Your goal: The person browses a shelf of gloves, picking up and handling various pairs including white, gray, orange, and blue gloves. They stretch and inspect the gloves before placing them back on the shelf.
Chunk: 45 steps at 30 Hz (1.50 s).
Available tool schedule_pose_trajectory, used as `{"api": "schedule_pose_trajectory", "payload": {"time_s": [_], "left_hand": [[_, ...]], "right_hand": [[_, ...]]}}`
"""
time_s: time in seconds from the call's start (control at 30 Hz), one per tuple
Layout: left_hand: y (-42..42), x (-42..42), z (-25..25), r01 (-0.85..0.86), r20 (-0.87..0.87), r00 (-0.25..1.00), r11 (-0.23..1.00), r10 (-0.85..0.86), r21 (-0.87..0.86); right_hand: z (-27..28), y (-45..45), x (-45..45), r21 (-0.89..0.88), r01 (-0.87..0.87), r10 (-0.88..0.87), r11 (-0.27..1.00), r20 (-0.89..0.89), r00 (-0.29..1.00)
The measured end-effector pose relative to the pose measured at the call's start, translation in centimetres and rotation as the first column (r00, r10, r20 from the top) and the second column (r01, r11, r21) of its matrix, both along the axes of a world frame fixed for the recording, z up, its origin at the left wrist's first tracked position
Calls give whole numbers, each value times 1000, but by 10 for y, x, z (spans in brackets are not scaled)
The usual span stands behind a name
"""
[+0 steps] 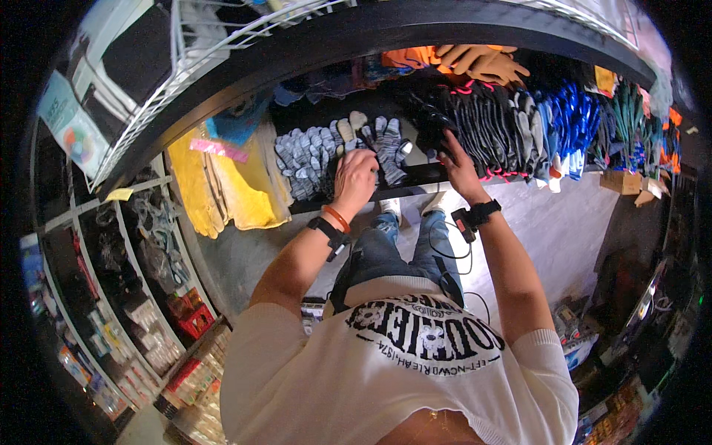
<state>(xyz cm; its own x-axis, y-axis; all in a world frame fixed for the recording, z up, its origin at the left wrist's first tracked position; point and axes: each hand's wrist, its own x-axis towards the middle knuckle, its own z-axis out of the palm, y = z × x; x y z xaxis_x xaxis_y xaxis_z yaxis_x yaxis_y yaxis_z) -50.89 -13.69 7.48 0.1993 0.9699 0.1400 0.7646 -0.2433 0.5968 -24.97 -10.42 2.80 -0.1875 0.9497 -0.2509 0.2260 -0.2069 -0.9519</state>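
Note:
My left hand (356, 178) is over the shelf with its fingers curled down beside a row of grey knit gloves (308, 158). Whether those fingers grip anything is hidden. Just to its right, a grey mottled knit glove (391, 153) lies with its fingers towards the back. My right hand (461, 169) has its fingers apart at the left end of a stack of black gloves with pink cuffs (481, 130). Dark material (425, 125) lies by its fingertips, and I cannot tell whether they touch it.
Yellow work gloves (206, 189) hang over the shelf's left end. Blue gloves (573, 122) and green gloves (628, 122) stand on the right. Orange gloves (478, 61) lie behind. A white wire rack (239, 39) overhangs the shelf. Small cardboard boxes (620, 182) sit at the right.

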Motion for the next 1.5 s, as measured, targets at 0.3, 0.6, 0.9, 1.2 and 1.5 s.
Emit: {"api": "schedule_pose_trajectory", "payload": {"time_s": [0.3, 0.6, 0.9, 1.2, 1.5], "left_hand": [[-14, 13, -34, -214, -70, 977, 912, 202, -349], [-19, -78, -46, -836, -158, 548, 533, 821, -129], [18, -54, -24, -620, -352, 785, 629, 511, -470], [41, 74, -91, -341, 8, 927, 852, 375, -396], [6, 43, -73, -364, 73, 913, 885, 400, -291]], "right_hand": [[-2, 5, 1, -46, -53, 50, 998, -73, 996], [13, 11, 5, -69, -151, 146, 986, -74, 986], [8, 12, 8, -115, -141, 141, 983, -7, 990], [18, 1, 3, 9, -124, 117, 992, 263, 958], [58, -9, 19, 209, -74, -19, 975, 412, 911]]}}
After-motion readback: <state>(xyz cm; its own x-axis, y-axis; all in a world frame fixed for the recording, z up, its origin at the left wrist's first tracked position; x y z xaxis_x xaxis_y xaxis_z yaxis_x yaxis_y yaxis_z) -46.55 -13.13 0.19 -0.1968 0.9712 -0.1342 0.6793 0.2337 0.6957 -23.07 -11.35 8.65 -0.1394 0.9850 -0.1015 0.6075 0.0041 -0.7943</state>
